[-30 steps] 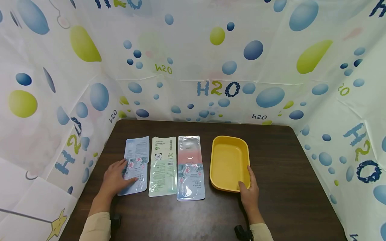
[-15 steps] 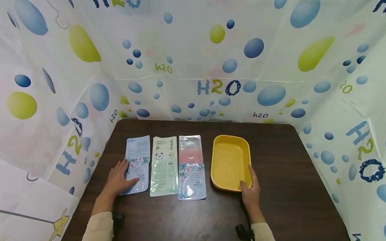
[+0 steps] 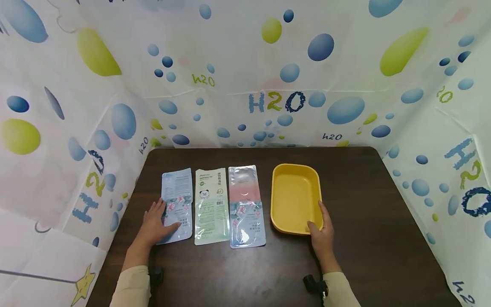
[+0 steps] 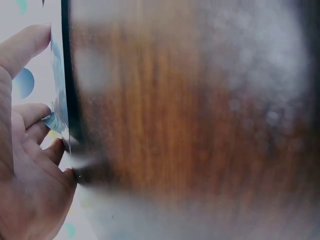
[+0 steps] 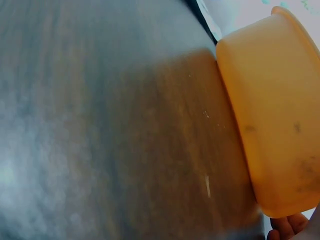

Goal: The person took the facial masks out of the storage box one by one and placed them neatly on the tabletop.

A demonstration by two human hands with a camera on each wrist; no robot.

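On the left of the table lies a blue flowered sachet (image 3: 177,204). My left hand (image 3: 154,226) rests on its lower left part with the thumb spread away from the fingers. In the left wrist view, the fingertips (image 4: 42,110) touch the edge of the sachet (image 4: 59,75). My right hand (image 3: 323,234) grips the lower right corner of a yellow plastic tray (image 3: 297,230), thumb at the rim and fingers along the outer side. From the right wrist, the tray's side wall (image 5: 275,115) is seen close up, with part of the hand (image 5: 287,227) below it.
Between the hands lie a pale green sachet (image 3: 212,207) with a panda print and a silver, pink and blue sachet (image 3: 247,209), side by side. All stand on a dark wooden table (image 3: 364,204). A bubble-printed curtain (image 3: 230,51) rises behind and at both sides.
The head view has shifted slightly, so the table sits a little higher in it. Both hands keep their places on the sachet and the tray.
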